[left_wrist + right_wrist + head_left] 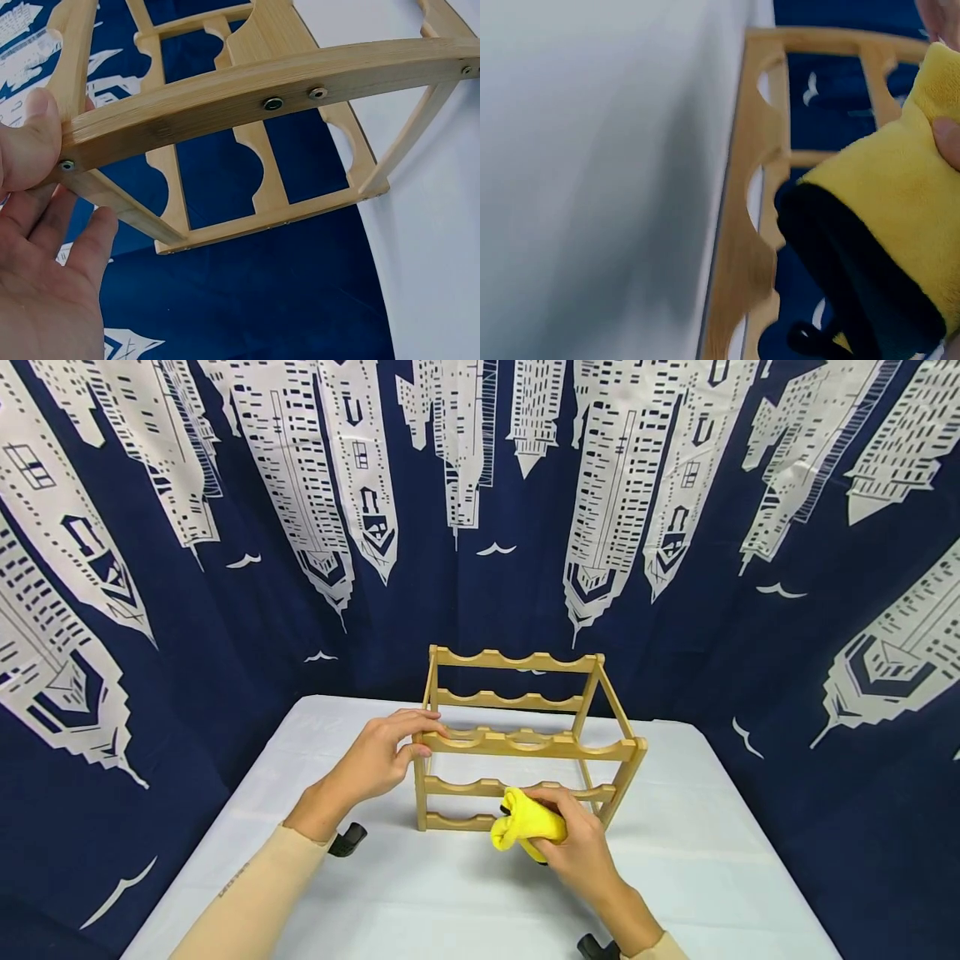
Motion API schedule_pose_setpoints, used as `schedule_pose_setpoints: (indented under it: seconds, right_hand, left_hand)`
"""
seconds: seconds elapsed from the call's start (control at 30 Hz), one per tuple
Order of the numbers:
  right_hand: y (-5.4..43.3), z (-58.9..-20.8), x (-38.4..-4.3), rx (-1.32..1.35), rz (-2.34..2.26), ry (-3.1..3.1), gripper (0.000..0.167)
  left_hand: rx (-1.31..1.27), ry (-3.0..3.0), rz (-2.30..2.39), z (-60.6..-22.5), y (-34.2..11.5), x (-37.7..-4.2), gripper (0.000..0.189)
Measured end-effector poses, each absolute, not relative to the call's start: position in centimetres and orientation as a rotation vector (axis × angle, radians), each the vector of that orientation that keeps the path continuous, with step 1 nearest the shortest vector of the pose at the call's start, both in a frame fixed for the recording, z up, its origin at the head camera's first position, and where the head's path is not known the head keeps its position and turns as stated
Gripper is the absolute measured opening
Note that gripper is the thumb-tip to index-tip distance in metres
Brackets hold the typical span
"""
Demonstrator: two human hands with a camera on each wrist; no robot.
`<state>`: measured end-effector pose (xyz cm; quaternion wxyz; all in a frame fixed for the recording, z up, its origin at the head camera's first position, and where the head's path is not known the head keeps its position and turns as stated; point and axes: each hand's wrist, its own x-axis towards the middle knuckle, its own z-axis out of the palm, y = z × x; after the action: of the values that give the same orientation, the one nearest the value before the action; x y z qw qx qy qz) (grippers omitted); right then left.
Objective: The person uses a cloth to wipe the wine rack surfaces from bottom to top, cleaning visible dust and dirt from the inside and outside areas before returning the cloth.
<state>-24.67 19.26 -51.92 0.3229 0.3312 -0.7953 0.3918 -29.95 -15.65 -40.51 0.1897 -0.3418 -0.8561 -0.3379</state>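
Observation:
A light wooden bottle rack (491, 745) with scalloped rails stands on the white-covered table. My left hand (386, 756) grips its front left upper corner; in the left wrist view the thumb (41, 124) lies over the end of a wooden post with screw heads. In front of the lower rails, my right hand (577, 847) holds a bunched yellow cloth (528, 818). The right wrist view shows the cloth (885, 172) folded, with a dark underside and a dark loop, close to the rack's scalloped rail (742, 225). Part of the right hand is hidden by the cloth.
White cloth covers the table (697, 827) around the rack. Behind and to both sides hangs a navy curtain (480, 602) printed with white upside-down buildings and birds. Black wrist straps (347, 841) show at both wrists.

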Motion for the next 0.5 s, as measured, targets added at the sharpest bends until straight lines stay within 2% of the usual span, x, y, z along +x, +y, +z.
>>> schedule_pose_setpoints:
  seconds: [0.2, 0.5]
  right_hand:
    - [15.7, -52.3, -25.3, 0.951, 0.815, -2.107, 0.065]
    - [11.6, -53.2, -26.7, 0.998, 0.762, -2.123, 0.048]
  left_hand:
    - [-0.929, -2.432, -0.984, -40.1, -15.8, -29.9, 0.037]
    - [-0.922, -2.447, -1.039, -40.0, -15.8, -29.7, 0.041]
